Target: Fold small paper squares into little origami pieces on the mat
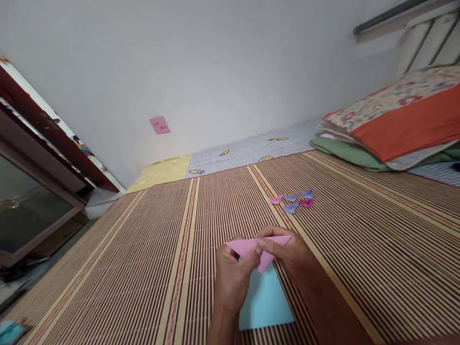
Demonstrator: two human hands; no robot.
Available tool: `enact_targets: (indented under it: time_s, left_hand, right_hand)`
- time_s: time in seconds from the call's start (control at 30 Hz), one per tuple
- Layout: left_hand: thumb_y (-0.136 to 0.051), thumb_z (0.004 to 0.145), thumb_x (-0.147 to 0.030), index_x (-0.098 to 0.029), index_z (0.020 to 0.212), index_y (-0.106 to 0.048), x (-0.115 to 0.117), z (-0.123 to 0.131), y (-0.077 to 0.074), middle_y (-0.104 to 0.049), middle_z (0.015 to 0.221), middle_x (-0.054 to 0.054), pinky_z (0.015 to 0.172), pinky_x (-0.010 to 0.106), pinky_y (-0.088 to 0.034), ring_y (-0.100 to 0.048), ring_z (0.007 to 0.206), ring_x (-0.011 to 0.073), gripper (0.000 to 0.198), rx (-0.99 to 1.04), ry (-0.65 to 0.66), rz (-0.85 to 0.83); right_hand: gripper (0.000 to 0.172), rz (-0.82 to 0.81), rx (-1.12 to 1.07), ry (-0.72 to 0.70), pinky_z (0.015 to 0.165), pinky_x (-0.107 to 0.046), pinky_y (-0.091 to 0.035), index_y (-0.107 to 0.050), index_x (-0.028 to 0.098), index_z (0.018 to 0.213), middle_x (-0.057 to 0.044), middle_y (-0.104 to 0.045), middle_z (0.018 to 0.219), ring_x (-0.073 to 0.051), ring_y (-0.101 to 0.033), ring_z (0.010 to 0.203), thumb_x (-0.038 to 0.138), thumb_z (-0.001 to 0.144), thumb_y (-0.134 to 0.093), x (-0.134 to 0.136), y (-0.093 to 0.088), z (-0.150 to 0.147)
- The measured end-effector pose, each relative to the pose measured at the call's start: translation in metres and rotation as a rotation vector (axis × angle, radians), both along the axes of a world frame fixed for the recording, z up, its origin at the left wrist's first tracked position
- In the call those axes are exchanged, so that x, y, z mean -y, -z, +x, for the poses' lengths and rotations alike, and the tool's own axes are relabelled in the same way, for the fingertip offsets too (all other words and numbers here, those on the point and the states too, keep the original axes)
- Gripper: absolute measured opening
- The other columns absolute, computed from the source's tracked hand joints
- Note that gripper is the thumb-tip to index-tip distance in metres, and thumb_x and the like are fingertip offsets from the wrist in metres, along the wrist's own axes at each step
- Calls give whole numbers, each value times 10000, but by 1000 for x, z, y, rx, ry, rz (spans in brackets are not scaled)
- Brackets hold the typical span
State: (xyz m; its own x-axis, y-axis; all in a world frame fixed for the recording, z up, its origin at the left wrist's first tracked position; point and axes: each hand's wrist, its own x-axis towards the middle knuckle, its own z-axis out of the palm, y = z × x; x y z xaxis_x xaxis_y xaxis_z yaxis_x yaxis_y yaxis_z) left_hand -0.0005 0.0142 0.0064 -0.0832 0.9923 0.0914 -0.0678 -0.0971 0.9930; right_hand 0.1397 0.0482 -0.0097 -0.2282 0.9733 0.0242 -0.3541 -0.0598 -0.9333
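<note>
A pink sheet of paper [247, 247] folded into a triangle is held up between both hands, just above the striped bamboo mat [143, 249]. My left hand [233, 280] pinches its left part with thumb and fingers closed. My right hand [291, 256] pinches the upper right edge. Beneath the hands lies a light blue sheet of paper [266, 302] flat on the mat. Beyond them sit several small folded paper pieces [293, 201] in pink, blue and magenta.
A stack of folded bedding with an orange and floral pillow [398, 120] lies at the right. A dark wooden cabinet with a glass door [32, 191] stands at the left. A pink sticky note [159, 124] hangs on the white wall.
</note>
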Motion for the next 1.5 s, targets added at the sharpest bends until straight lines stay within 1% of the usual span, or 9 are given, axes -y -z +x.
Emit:
enact_targets:
  time_s: [0.13,0.33,0.53,0.63,0.73,0.93,1.1,1.4,1.5]
  left_hand:
    - [-832,769,-394,-156,585,-646,0,1,-1,-548,596,-11,553,231,-370,-485,577,128,353,-12,-8,22]
    - [-825,782,-375,-149,698,-729,-1,-3,4,-655,681,28,624,255,-453,-564,648,158,260,68,-72,21]
    - [-801,828,-352,-183,749,-726,-5,-19,7,-651,706,-5,672,215,-466,-569,687,129,201,177,-321,146]
    - [-885,723,-314,-181,885,-760,-5,-15,6,-736,844,43,725,252,-501,-644,792,172,244,199,-155,67]
    - [-922,658,-280,-153,871,-778,-4,-1,8,-720,768,35,669,250,-484,-604,682,147,287,223,35,-31]
    - [-874,759,-327,-142,883,-798,-8,1,15,-639,683,-11,559,187,-378,-455,594,84,235,315,-62,30]
    - [-868,763,-375,-136,846,-768,-11,-20,15,-602,679,-15,531,196,-356,-425,558,76,272,350,54,34]
    - [-870,764,-372,-116,887,-765,-7,-27,17,-560,619,-44,390,174,-109,-224,393,-6,302,370,222,-48]
    - [-884,747,-380,-111,851,-765,-5,-28,14,-559,582,-46,374,175,-88,-239,360,-15,312,367,227,-56]
  right_hand:
    - [257,-19,-82,-47,560,-265,-445,-680,187,701,7,-649,617,-153,-589,564,402,721,-821,1,2,-6]
    - [284,-68,-153,73,551,-245,-408,-689,175,676,12,-624,598,-139,-557,564,390,689,-874,-2,7,-8]
    - [325,-106,-165,160,533,-262,-427,-688,184,702,-5,-638,629,-163,-569,571,417,647,-907,-5,9,-4]
    - [331,-105,-182,203,572,-278,-474,-685,193,749,-15,-667,675,-182,-609,614,433,668,-898,-5,10,-6]
    - [337,-94,-185,228,558,-276,-469,-677,200,763,0,-660,639,-186,-613,598,461,694,-879,-4,11,-12]
    - [321,-8,-154,213,634,-279,-491,-765,179,833,-18,-708,719,-183,-633,661,435,692,-899,1,6,-14]
    - [375,142,-92,204,804,-312,-500,-817,199,963,-72,-748,902,-208,-649,846,551,853,-749,0,-4,8]
    - [301,178,83,-48,683,-278,-482,-751,184,835,-29,-691,771,-162,-604,711,482,879,-747,5,-18,13]
    - [276,213,109,-34,658,-265,-469,-727,192,826,-8,-666,746,-145,-589,681,458,900,-725,5,-21,12]
